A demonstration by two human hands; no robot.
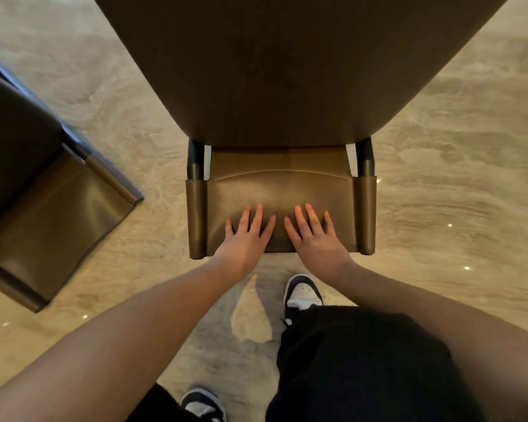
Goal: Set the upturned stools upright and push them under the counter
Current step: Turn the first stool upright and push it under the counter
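Stool [279, 190] upright at counter [287, 62] near edge, seat mostly tucked under. Left hand [247, 236] and right hand [313, 236] flat, fingers spread, pressing backrest. Second stool [49, 208] left, well apart.

Stool [279, 205] seat mostly hidden beneath the table [287, 71]; only a strip of seat and the backrest show, legs not visible. Table cut off by the top edge. Second stool [43, 208] at left cropped by the frame edge, its outline motion-blurred. Palms of left hand [246, 239] and right hand [316, 239] face down, contact unseen. Rear shoe [203, 405] cut by the bottom edge.
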